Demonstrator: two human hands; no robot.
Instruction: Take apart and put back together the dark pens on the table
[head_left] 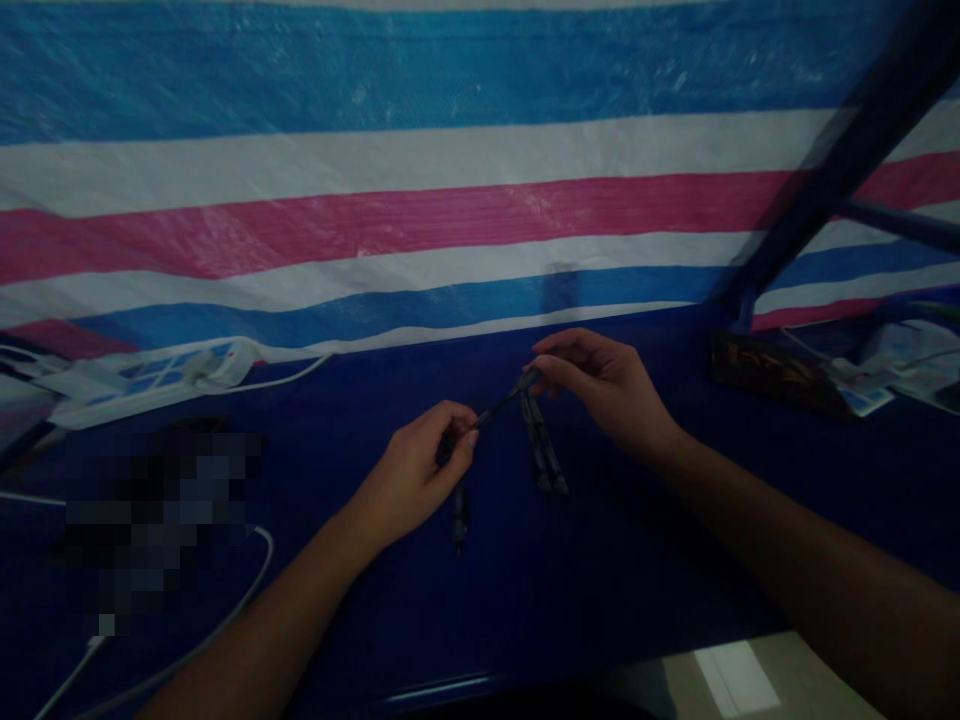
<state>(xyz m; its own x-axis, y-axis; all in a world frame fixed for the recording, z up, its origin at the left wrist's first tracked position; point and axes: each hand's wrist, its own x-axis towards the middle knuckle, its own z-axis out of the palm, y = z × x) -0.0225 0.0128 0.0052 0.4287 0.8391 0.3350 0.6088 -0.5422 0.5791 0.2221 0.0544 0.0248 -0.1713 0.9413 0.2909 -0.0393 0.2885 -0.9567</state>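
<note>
A dark, thin-legged folding stand (pixel 499 407) stretches between my two hands, just above the blue table; its exact kind is hard to tell in the dim light. My left hand (pixel 424 465) is closed, pinching the left end of its slanting bar between thumb and fingers. My right hand (pixel 596 385) pinches the upper right end of that bar. Two narrow legs (pixel 545 445) hang down side by side below my right fingertips. A single dark leg (pixel 459 515) shows beneath my left hand, its upper part hidden by the fingers.
On the left lie a white power strip (pixel 161 380), a blurred-out dark object (pixel 169 510) and white cables (pixel 266 560). A dark patterned box (pixel 780 370) sits on the right near a blue metal post (pixel 817 190). Striped plastic sheeting (pixel 450 225) hangs behind the table (pixel 615 600).
</note>
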